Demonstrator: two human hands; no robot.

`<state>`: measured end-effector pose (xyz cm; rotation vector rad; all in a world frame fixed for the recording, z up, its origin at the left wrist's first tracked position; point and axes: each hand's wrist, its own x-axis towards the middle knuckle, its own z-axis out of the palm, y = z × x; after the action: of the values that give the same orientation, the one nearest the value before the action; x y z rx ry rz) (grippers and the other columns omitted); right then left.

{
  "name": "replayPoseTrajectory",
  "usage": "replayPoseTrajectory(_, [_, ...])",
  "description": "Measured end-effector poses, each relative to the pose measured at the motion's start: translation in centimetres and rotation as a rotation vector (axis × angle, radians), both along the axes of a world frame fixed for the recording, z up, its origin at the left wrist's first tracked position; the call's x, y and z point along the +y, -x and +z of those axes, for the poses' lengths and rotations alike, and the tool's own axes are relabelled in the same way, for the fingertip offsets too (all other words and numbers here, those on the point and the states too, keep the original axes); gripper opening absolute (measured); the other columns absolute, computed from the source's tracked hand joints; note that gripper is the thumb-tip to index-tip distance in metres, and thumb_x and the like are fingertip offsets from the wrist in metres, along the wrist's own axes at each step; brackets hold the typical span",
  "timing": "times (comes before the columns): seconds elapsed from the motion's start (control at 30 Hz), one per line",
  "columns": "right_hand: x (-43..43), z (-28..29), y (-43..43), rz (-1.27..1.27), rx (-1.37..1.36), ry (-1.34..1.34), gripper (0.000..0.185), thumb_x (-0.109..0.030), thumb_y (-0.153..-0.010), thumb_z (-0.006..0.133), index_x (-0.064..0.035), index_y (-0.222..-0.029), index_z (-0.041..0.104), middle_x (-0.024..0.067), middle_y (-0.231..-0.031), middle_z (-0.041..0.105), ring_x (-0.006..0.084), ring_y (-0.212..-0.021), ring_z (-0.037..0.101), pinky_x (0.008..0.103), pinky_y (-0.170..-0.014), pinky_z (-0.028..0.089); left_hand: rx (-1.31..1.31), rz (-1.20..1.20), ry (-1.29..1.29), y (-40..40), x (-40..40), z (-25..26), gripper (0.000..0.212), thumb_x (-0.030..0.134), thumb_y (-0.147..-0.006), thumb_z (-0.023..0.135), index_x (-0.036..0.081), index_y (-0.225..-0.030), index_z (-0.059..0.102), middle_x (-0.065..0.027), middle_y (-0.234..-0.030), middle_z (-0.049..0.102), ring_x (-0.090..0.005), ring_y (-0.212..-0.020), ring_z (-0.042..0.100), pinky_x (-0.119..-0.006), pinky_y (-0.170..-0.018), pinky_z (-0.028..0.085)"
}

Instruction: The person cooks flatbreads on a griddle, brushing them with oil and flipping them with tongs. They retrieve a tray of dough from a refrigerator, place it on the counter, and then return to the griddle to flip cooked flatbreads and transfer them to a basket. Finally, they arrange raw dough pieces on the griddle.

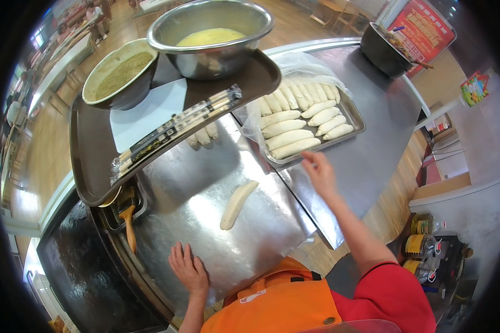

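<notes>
My left hand (188,266) rests palm down, fingers slightly apart, near the front edge of the steel worktop (166,224). One long dough roll (238,205) lies on the steel ahead and to the right of it. At the near edge of a metal tray (341,140), my right hand (321,175) hovers with bent fingers and nothing visible in them. Rows of pale dough rolls (289,134) fill that tray, partly under clear plastic film (304,66). A few more dough rolls (203,135) show beneath a raised brown serving tray (89,141), which hides part of them.
On the brown tray stand a steel bowl of yellow liquid (216,62) and a bowl of brownish-green powder (121,79), beside wrapped chopsticks (177,133). A brush (128,220) and a dark griddle (91,262) are at left. A black pot (383,54) sits far right.
</notes>
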<state>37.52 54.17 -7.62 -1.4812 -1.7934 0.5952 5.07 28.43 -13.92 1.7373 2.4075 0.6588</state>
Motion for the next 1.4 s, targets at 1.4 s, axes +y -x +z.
replayPoseTrajectory(1.4, [22.4, -2.6, -1.7, 0.230, -0.065, 0.476, 0.035, -0.031, -0.073, 0.072, -0.0006, -0.087, 0.060, 0.0112, -0.085, 0.063, 0.0206, -0.083, 0.060, 0.0328, -0.072, 0.046, -0.061, -0.784, -0.044, -18.8, 31.6, 3.8, 0.067, 0.029, -0.073, 0.070, 0.004, -0.130, 0.045, -0.0145, -0.136, 0.039, -0.0313, -0.125, 0.038, -0.045, -0.102, 0.032])
